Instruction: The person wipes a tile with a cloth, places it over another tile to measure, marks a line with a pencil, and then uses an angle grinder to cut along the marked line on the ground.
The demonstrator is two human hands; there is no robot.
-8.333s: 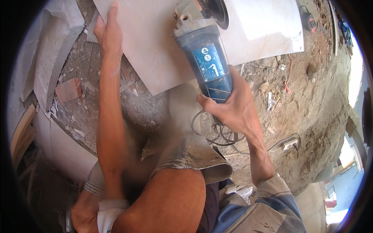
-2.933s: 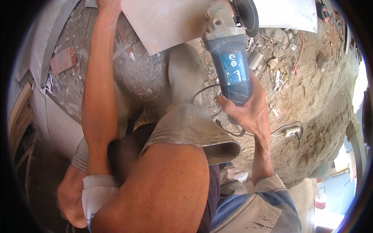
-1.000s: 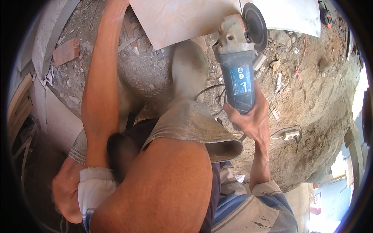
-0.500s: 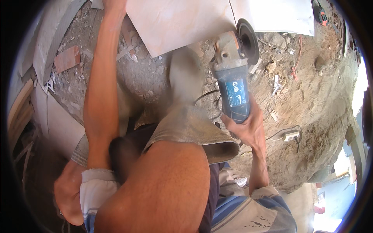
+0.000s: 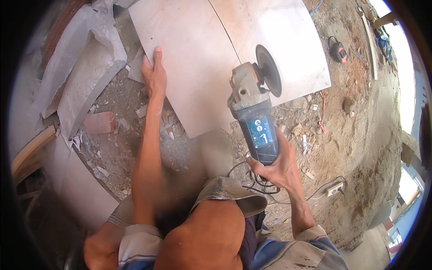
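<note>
My right hand (image 5: 284, 162) is wrapped round the body of a blue-grey angle grinder (image 5: 257, 119), held over the near part of a large pale tile (image 5: 189, 63). The grinder's dark disc (image 5: 269, 71) stands on edge above the tile; whether it is spinning I cannot tell. A thin dark line runs across the tile toward the grinder's head; I cannot tell whether it is a cut or a joint. At the tile's left edge my left hand (image 5: 155, 77) grips it, thumb on top and the other fingers partly hidden.
A tape measure (image 5: 339, 50) lies on the dirt at the far right. Beside my right forearm are a black cable and a white socket block (image 5: 334, 189). A broken red brick (image 5: 100, 123) and rubble lie left, near grey sheeting (image 5: 92, 76). My bare knee (image 5: 202, 238) is close below.
The view has shifted, bringing more of the tile and my left hand into sight. The grinder remains in my right hand and now appears farther over the tile, left of before.
</note>
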